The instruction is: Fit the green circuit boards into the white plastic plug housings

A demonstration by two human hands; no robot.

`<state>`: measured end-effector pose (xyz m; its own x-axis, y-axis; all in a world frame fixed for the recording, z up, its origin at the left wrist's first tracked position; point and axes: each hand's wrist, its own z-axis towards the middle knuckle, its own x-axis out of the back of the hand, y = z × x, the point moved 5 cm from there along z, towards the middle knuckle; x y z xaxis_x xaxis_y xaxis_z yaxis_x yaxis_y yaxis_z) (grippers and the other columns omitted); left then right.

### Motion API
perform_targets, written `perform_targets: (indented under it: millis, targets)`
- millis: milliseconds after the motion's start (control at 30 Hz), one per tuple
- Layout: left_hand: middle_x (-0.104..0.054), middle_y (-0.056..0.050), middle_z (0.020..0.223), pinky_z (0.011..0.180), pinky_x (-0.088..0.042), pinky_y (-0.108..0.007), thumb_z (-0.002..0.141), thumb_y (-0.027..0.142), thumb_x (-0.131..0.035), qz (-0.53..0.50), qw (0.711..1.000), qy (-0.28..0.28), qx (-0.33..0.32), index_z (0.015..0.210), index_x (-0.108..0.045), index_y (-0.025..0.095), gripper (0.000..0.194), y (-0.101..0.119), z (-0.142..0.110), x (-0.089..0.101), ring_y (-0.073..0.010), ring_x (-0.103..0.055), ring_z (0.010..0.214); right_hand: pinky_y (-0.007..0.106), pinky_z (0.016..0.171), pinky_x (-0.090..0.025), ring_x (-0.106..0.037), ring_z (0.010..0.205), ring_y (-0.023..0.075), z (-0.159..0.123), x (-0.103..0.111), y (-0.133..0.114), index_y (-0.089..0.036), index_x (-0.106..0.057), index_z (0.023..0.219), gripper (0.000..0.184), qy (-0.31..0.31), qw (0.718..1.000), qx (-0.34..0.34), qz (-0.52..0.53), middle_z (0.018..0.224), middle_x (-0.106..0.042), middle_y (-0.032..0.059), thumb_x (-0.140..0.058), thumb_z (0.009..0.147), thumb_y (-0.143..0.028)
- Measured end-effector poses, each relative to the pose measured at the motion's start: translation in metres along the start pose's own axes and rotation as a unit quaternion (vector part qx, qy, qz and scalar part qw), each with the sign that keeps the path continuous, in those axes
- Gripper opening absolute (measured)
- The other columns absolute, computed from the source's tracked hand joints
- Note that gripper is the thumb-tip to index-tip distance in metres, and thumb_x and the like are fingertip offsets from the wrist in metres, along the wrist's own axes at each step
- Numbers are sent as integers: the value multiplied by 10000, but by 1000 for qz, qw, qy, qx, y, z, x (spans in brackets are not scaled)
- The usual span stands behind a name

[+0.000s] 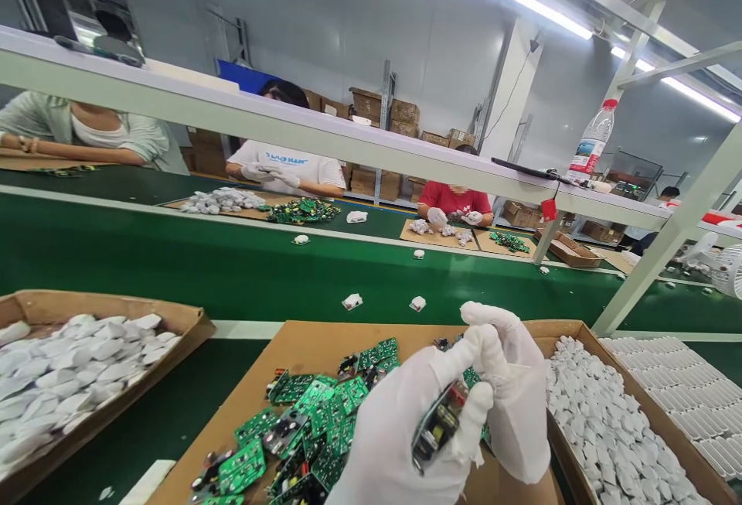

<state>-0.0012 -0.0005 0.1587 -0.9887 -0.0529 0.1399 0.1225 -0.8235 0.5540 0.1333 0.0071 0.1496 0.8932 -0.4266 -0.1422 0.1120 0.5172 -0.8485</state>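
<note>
Both my hands wear white gloves and meet low in the middle of the head view. My left hand [399,431] is closed around a small green circuit board with dark components [439,425]. My right hand [513,389] curls over the board's top and right side, fingers pressed against it. Beneath them lies a pile of green circuit boards [313,412] on a cardboard sheet [307,346].
A cardboard tray of white plastic shells [69,370] sits at left, another box of white shells [603,420] at right. A green conveyor belt [232,265] carries a few white parts [352,301]. Three gloved workers sit across it. A water bottle [592,140] stands on the shelf.
</note>
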Motion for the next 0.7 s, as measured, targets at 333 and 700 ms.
perform_targets:
  millis: [333, 700]
  targets:
    - [-644, 12, 649, 518, -524, -211, 850, 156, -564, 67, 995, -46, -56, 971, -680, 229, 182, -2, 2, -15, -128, -630, 540, 321, 652, -532, -640, 716, 193, 2, 1, -1, -207, -769, 844, 462, -6, 998, -60, 32, 894, -748, 79, -723, 729, -652]
    - [-589, 22, 556, 413, -366, -281, 691, 93, -475, 209, 944, -132, -216, 678, -591, 237, 186, 7, 1, -19, -154, -521, 445, 351, 658, -551, -660, 808, 238, 0, 2, -2, -210, -739, 896, 385, -8, 999, -40, 20, 911, -736, 90, -779, 722, -552]
